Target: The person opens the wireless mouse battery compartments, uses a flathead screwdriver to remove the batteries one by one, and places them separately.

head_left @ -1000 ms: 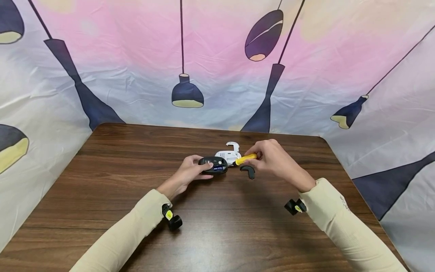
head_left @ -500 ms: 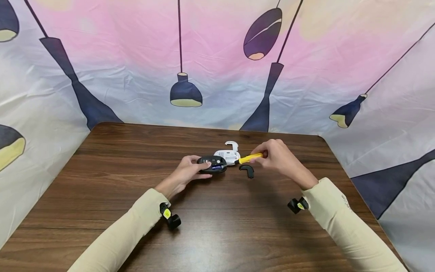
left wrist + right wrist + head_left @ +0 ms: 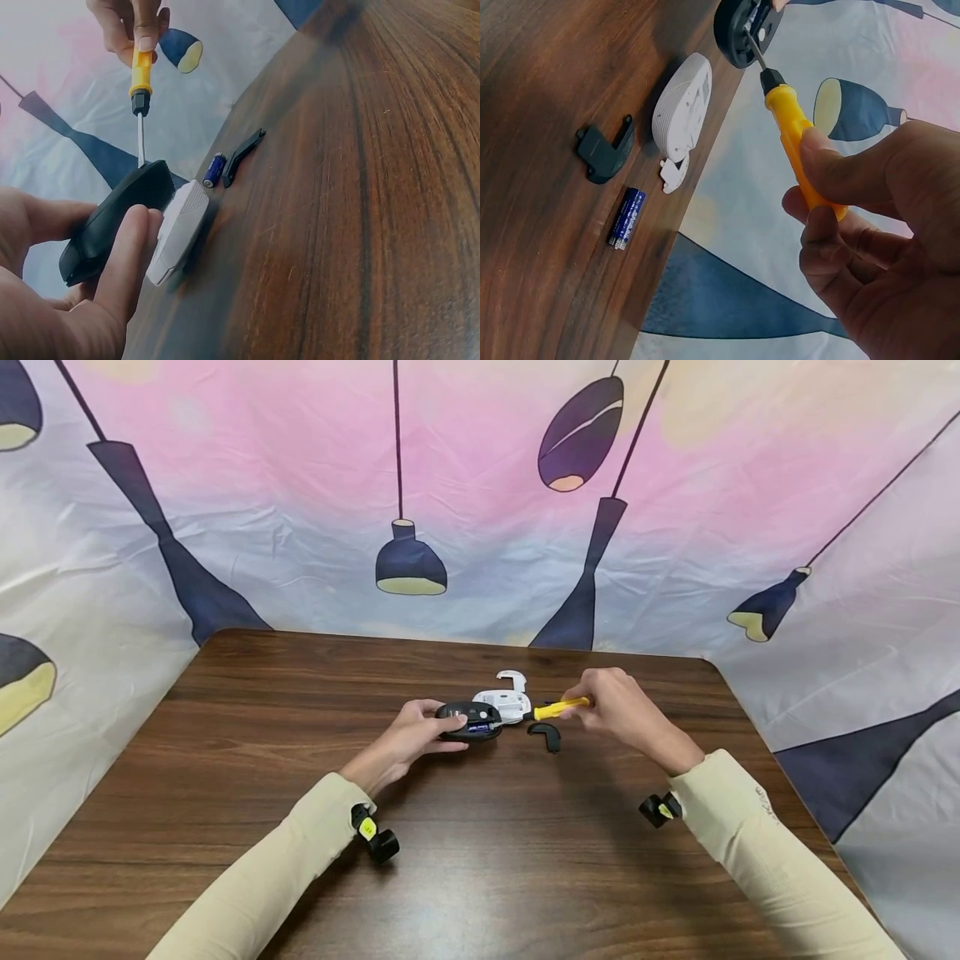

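My left hand [image 3: 414, 732] grips a black computer mouse [image 3: 456, 712], underside up, with the thumb on top beside its uncovered battery compartment. A blue battery [image 3: 480, 727] lies in that compartment. Between thumb and fingers, my right hand [image 3: 613, 708] holds a yellow-handled screwdriver [image 3: 795, 131]. Its metal shaft [image 3: 757, 51] reaches into the open compartment from the right. In the left wrist view, the black mouse [image 3: 120, 217] is seen from its side, and the screwdriver tip passes behind its upper edge.
Just behind the black mouse lies a white mouse [image 3: 513, 703], with a white cover [image 3: 513, 677] beyond it. A black battery cover [image 3: 547, 736] and a loose blue battery [image 3: 626, 217] rest on the wooden table [image 3: 480, 827]. A printed cloth [image 3: 315, 527] hangs behind the table.
My right hand has drawn slightly to the right with the screwdriver, whose shaft now lies at a flatter angle. My left hand keeps its hold on the black mouse.
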The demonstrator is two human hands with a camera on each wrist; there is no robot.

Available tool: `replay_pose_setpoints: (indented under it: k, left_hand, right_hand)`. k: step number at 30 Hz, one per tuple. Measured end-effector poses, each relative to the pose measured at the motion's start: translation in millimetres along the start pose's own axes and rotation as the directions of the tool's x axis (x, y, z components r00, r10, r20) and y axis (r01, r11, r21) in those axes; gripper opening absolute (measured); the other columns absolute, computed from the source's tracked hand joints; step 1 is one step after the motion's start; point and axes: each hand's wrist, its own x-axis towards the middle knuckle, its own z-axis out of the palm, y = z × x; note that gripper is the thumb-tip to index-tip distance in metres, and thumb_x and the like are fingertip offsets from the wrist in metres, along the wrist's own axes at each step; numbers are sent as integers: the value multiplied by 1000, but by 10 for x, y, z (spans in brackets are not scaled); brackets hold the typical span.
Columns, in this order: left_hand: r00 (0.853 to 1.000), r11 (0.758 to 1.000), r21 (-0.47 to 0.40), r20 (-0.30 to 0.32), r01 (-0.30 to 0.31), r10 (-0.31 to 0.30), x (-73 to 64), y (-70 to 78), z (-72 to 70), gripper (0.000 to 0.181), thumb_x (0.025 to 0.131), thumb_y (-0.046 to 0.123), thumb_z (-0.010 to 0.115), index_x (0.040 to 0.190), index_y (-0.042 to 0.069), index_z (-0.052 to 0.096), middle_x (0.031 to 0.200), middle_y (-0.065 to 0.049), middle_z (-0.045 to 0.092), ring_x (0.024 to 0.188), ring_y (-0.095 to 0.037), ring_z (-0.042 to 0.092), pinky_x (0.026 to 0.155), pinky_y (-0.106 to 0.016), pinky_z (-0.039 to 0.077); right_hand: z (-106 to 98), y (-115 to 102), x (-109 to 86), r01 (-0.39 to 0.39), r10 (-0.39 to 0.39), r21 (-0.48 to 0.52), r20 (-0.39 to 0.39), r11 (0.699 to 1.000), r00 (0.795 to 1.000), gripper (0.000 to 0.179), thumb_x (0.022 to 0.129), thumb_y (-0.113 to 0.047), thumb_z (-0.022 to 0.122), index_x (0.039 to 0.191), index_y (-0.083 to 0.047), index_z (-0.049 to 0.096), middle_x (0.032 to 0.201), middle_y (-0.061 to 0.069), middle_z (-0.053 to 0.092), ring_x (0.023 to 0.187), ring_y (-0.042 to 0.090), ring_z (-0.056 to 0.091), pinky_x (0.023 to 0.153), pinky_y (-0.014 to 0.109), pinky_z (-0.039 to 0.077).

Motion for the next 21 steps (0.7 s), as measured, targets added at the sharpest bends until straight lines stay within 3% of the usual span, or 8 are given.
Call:
replay_pose_setpoints:
  k: [11, 21]
  left_hand:
    - [999, 999, -23, 43, 29, -28, -7, 46, -26, 50, 98, -4, 60, 140, -16, 33, 138, -33, 46, 110, -32, 62, 90, -42, 61]
    - [997, 999, -12, 71, 38, -37, -6, 19, -44, 48, 100, -4, 58, 140, -17, 37, 138, -33, 48, 112, -31, 62, 91, -41, 60]
  right_hand:
    - [86, 227, -37, -55, 47, 153, 59, 987, 997, 16, 88, -7, 79, 103, 0, 79, 86, 7, 71, 60, 15, 49, 52, 26, 40]
    - [235, 354, -50, -48, 34, 208, 69, 977, 997, 14, 88, -5, 79, 101, 0, 80, 83, 3, 69, 64, 16, 49, 55, 25, 41]
